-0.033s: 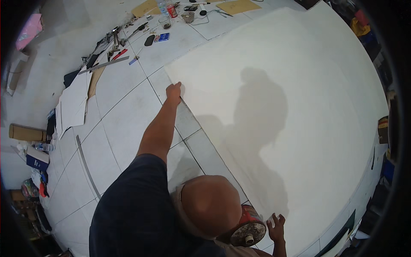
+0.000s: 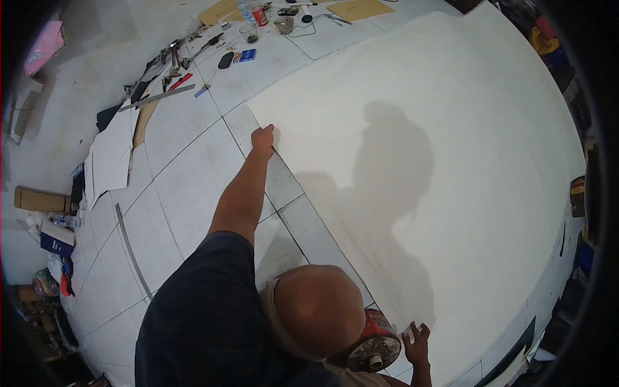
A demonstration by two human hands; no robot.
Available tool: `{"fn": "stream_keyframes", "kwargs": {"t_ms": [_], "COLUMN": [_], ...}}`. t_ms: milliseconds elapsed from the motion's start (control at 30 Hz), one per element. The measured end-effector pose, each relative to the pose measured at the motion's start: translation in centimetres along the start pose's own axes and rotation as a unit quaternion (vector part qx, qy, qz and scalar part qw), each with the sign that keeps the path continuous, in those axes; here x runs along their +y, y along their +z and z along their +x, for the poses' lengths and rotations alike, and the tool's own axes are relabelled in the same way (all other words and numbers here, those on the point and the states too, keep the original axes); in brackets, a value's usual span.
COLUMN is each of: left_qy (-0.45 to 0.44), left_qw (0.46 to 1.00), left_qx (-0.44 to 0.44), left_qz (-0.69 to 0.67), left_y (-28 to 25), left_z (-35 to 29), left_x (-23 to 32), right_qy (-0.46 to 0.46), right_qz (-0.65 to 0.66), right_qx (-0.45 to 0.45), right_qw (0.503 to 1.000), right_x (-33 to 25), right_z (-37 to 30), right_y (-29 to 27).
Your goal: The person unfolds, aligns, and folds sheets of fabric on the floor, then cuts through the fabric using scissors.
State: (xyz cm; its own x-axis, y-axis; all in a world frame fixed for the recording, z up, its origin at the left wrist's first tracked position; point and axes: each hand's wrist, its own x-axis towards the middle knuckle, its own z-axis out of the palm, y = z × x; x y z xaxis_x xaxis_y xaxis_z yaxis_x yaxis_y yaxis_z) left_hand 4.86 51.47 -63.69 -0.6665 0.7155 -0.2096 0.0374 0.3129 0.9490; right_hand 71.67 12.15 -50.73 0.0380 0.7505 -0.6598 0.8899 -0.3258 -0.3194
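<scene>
A large cream sheet, cloth-like point(image 2: 490, 161), lies spread over the white tiled floor, with a straight edge running from upper left to lower right. On that edge, near its far corner, my left hand point(image 2: 262, 140) is closed, pinching the sheet; its arm reaches forward. My right hand point(image 2: 416, 344) is low in the picture, over the near part of the sheet, thumb and fingers curved and apart. Whether its fingertips touch the sheet I cannot tell. Between my bent knee point(image 2: 319, 309) and that hand is a red cylinder point(image 2: 379, 326) with a grimy round end and a tan stub.
A metal ruler point(image 2: 132, 251) lies on the left tiles. Farther off are another metal strip point(image 2: 158, 98), a red-handled tool point(image 2: 181, 82), a glass point(image 2: 249, 33), a red can point(image 2: 259, 16) and tan card point(image 2: 361, 9). White boards point(image 2: 111, 151) lie by the left wall. Boxes point(image 2: 577, 197) line the right.
</scene>
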Motion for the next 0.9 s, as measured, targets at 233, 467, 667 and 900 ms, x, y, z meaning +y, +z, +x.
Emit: {"fn": "stream_keyframes", "kwargs": {"t_ms": [233,467,667,900], "left_qy": [-0.163,0.087,0.24,0.155], "left_qw": [0.982,0.98,0.954,0.954], "left_qx": [0.006,0.042,-0.18,-0.125], "left_qz": [-0.09,0.173,-0.013,-0.225], "left_y": [1.2,-1.1,11.4,3.6], "left_z": [1.8,5.5,-2.2,-2.2], "left_x": [-0.1,4.9,20.3,19.3], "right_qy": [0.015,0.001,0.033,0.016], "right_qz": [0.024,0.051,0.019,0.033], "right_qx": [0.013,-0.017,-0.002,0.006], "right_qw": [1.0,0.999,0.999,0.999], "right_x": [0.5,-1.4,0.1,-0.6], "right_z": [0.0,1.2,-0.5,0.2], "right_y": [-0.4,0.3,-0.7,-0.5]}}
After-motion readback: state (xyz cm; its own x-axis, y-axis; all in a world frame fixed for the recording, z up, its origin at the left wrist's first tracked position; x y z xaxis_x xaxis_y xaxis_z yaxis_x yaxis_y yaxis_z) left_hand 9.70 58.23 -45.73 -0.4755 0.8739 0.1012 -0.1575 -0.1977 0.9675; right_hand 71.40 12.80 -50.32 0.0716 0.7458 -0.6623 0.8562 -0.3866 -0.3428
